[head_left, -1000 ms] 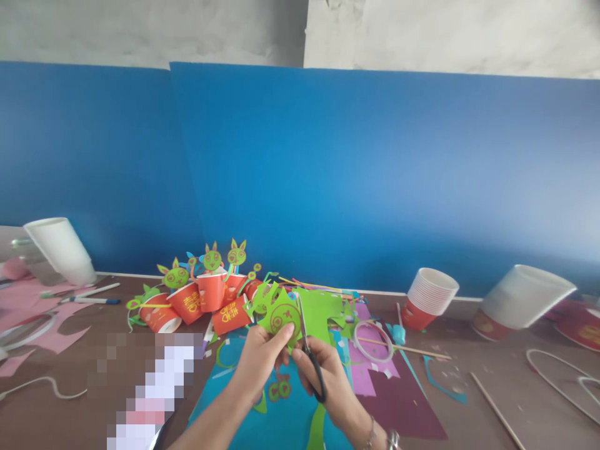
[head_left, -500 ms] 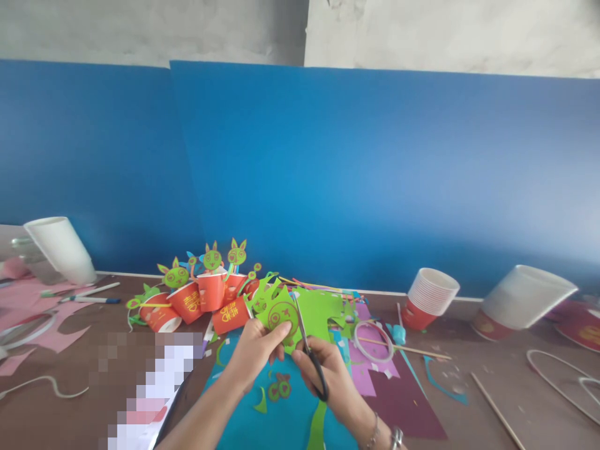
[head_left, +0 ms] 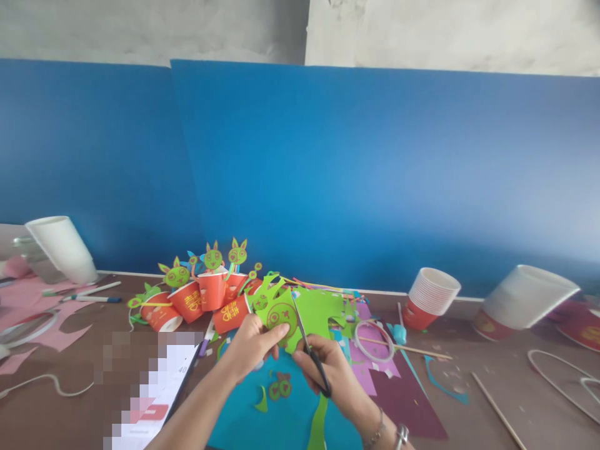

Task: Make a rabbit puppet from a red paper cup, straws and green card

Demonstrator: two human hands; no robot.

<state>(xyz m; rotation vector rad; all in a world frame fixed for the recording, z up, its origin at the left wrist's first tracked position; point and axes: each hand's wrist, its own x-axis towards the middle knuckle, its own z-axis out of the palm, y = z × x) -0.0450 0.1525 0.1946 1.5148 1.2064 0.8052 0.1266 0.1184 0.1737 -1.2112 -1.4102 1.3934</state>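
Note:
My left hand (head_left: 253, 350) pinches a piece of green paper (head_left: 280, 317) with a round face drawn on it in dark lines. My right hand (head_left: 330, 369) is closed around black-handled scissors (head_left: 302, 326), whose blades point up and away along the right side of the drawn circle. How far the blades are apart is hard to tell. Below both hands, small green cut-outs with drawn circles (head_left: 280, 389) and a green scrap (head_left: 261, 401) lie on a blue sheet (head_left: 248, 425). Behind the held piece is a larger green sheet (head_left: 321, 309).
Red paper cups (head_left: 210, 292) with green animal-face cut-outs (head_left: 237, 252) stand or lie at the back left. To the right are stacked cups (head_left: 432, 294), a roll of tape (head_left: 374, 341) and a wooden stick (head_left: 497, 409). A phone-like device (head_left: 164, 387), partly pixelated, lies left of my forearm.
Both hands and the scissors have shifted only slightly, and the held green paper has turned a little. The things on the table stay in place.

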